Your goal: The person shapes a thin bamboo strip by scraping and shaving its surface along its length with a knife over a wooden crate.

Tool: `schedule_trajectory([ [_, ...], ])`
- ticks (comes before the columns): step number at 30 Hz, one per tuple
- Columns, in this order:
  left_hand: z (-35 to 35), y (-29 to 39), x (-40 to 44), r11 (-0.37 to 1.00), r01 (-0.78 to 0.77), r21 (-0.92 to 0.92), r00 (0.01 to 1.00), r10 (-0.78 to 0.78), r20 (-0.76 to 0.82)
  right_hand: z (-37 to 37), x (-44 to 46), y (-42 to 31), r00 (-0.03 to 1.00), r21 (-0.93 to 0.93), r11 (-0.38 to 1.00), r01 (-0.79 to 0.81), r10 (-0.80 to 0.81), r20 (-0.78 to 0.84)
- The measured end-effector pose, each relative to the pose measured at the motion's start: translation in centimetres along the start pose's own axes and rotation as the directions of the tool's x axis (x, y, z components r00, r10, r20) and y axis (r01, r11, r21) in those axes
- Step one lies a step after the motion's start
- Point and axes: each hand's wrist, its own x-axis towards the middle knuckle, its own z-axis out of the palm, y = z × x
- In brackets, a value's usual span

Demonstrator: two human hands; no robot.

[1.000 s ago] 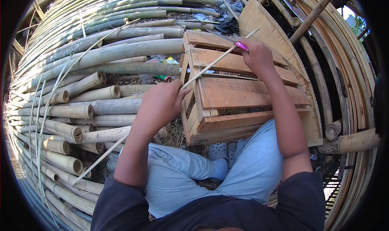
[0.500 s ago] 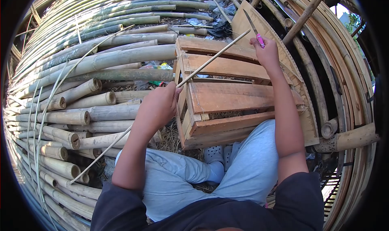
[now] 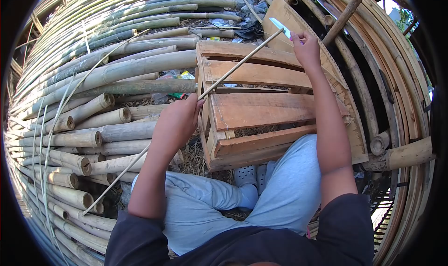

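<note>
One long, thin, pale stick (image 3: 240,64) slants from 8 o'clock to 1 o'clock, passing over a slatted orange-brown wooden crate (image 3: 263,111). The left hand (image 3: 176,121), toward 9 o'clock, has its fingers closed round the stick; the right hand (image 3: 306,49), between 1 and 2 o'clock, grips a bright-bladed knife (image 3: 276,23) at the stick's upper tip, whether touching I cannot tell. Round greyish bamboo poles (image 3: 135,130) lie toward 9 o'clock

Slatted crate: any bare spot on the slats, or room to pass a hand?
Bare: the crate's widest slat, between stick and right forearm. A hand could probably pass above it. Crowded: far side, where stick, knife and right hand converge; left end, with left hand and bamboo poles.
</note>
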Motion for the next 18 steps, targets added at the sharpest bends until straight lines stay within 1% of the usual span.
schedule_trajectory([
  [1,0.0,0.0,0.0,1.0,0.005,0.003,1.0,-0.005,0.006,0.0,-0.3,-0.4,0.999,-0.084,0.996,0.017,-0.02,-0.037],
  [2,0.0,0.1,0.1,1.0,0.002,0.005,1.0,-0.002,0.007,0.1,-0.1,-0.1,0.999,-0.083,0.996,0.014,-0.018,-0.04],
  [4,0.0,0.1,0.0,0.999,0.004,0.048,1.0,-0.004,-0.003,0.4,0.5,0.2,0.99,0.07,0.994,-0.082,0.09,-0.11],
  [5,0.0,0.1,0.0,0.999,0.006,0.045,1.0,-0.005,-0.004,0.3,0.8,0.2,0.99,0.068,0.994,-0.081,0.088,-0.108],
  [7,0.1,0.1,0.0,0.999,0.004,0.042,1.0,-0.003,-0.014,0.0,1.2,0.0,0.985,0.224,0.974,0.016,0.022,-0.169],
  [8,0.0,0.1,0.0,0.999,0.004,0.042,1.0,-0.004,-0.012,0.1,1.0,-0.1,0.986,0.224,0.975,0.014,0.024,-0.168],
  [10,-0.1,0.2,0.0,0.999,-0.002,0.05,1.0,0.002,0.001,0.2,0.3,-0.2,0.999,0.085,0.995,-0.045,0.045,0.005],
  [11,-0.1,0.1,0.0,0.999,-0.005,0.051,1.0,0.005,0.003,0.2,0.2,-0.5,0.999,0.085,0.995,-0.048,0.048,0.002],
  [13,0.4,-0.2,-0.1,0.992,-0.121,0.029,0.983,0.124,-0.135,0.0,0.2,-1.0,1.0,0.203,0.979,0.004,-0.005,0.003],
  [14,0.9,-0.5,0.2,0.992,-0.119,0.028,0.983,0.122,-0.135,0.0,0.2,-1.3,1.0,0.203,0.979,0.004,-0.005,0.005],
  [15,1.5,-0.9,0.9,0.961,-0.278,0.0,0.918,0.265,-0.296,-0.1,0.1,-1.5,1.0,0.142,0.99,0.02,-0.017,-0.018],
  [16,1.6,-0.9,1.2,0.902,-0.432,-0.001,0.806,0.385,-0.45,-0.1,0.0,-1.5,0.999,0.081,0.996,0.032,-0.029,-0.042],
  [17,1.6,-0.8,0.9,0.902,-0.432,-0.001,0.806,0.386,-0.449,0.0,-0.1,-1.5,0.999,0.081,0.996,0.031,-0.027,-0.042],
  [18,1.4,-0.6,0.4,0.946,-0.32,-0.046,0.896,0.287,-0.339,0.2,-0.3,-1.5,0.997,0.058,0.995,0.076,-0.075,-0.026],
])
